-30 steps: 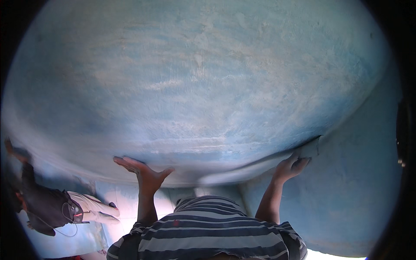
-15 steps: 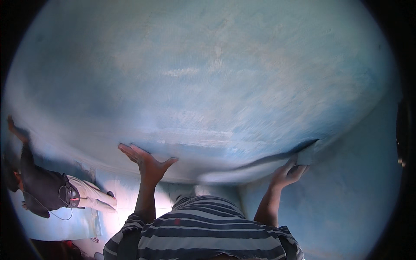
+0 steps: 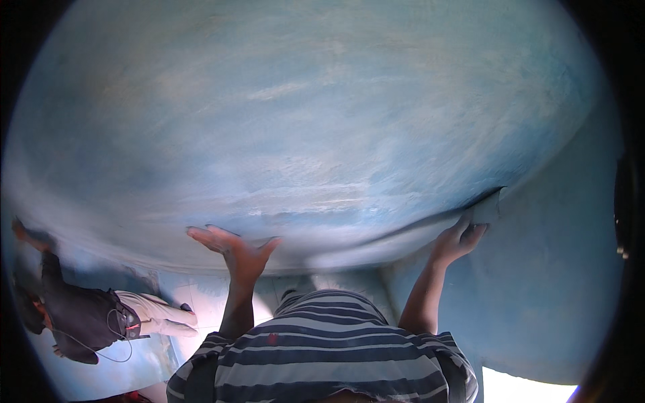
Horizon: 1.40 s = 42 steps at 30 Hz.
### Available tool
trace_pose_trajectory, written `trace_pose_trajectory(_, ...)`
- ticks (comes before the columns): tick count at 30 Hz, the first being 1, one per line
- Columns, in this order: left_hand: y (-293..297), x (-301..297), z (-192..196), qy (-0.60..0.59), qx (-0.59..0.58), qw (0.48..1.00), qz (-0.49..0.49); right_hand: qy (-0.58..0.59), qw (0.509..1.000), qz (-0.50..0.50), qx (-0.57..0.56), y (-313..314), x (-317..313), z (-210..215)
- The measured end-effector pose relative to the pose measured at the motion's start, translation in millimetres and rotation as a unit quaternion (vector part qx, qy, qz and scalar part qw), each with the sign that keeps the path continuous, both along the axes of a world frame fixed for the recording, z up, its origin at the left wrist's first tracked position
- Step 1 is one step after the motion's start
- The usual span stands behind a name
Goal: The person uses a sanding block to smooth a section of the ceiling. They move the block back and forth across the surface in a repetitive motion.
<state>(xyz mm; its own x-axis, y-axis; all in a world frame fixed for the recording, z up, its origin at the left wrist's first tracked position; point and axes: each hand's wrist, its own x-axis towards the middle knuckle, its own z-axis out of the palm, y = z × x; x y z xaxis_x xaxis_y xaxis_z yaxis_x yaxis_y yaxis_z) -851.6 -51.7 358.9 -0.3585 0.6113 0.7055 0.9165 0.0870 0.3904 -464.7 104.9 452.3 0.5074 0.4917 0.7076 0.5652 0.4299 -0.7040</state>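
A large blue wall (image 3: 322,121) with whitish scuffed streaks fills most of the view in front of me. My left hand (image 3: 243,254) rests against its lower part, fingers stretched out and thumb spread, holding nothing. To the right, near the corner, my right hand (image 3: 458,240) is closed on a thin, pale, flat sheet (image 3: 486,209), pressed to the wall. The sheet's kind is not clear; it looks like sandpaper. A dark shadow runs along its upper edge, and my fingertips are partly hidden behind it.
A side wall (image 3: 537,269) meets the blue wall at my right. At the far left another person (image 3: 84,305) in a dark top and light trousers has a raised arm at the wall. Pale tiled floor (image 3: 201,292) shows below. Bright light enters at lower right.
My right hand has moved up along the wall with the sheet. The left hand stays open and shifts slightly right in view. The other person appears lower and further right.
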Motion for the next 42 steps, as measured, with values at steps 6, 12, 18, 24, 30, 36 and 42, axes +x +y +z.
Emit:
trace_pose_trajectory(6,5,25,14,-0.001,0.01,1.0,-0.025,-0.154,0.985,-0.022,0.078,-3,-20,15)
trace_pose_trajectory(12,-9,-13,35,-0.017,0.063,0.997,-0.031,0.04,0.997,-0.04,0.044,12,0,30)
trace_pose_trajectory(18,9,-81,84,-0.024,0.167,0.984,0.051,-0.139,0.985,-0.039,0.098,-10,-53,53)
trace_pose_trajectory(24,29,-67,94,0.061,0.211,0.973,0.076,-0.017,0.995,-0.093,0.041,18,-4,68)
trace_pose_trajectory(30,48,-42,105,0.077,0.227,0.971,0.009,-0.156,0.984,-0.032,0.082,-14,-62,60)
trace_pose_trajectory(36,45,-26,128,0.175,0.16,0.971,-0.003,0.045,0.995,-0.085,-0.003,13,-10,79)
trace_pose_trajectory(42,59,-22,115,0.188,0.235,0.953,-0.022,-0.142,0.986,-0.083,0.035,-13,-70,87)
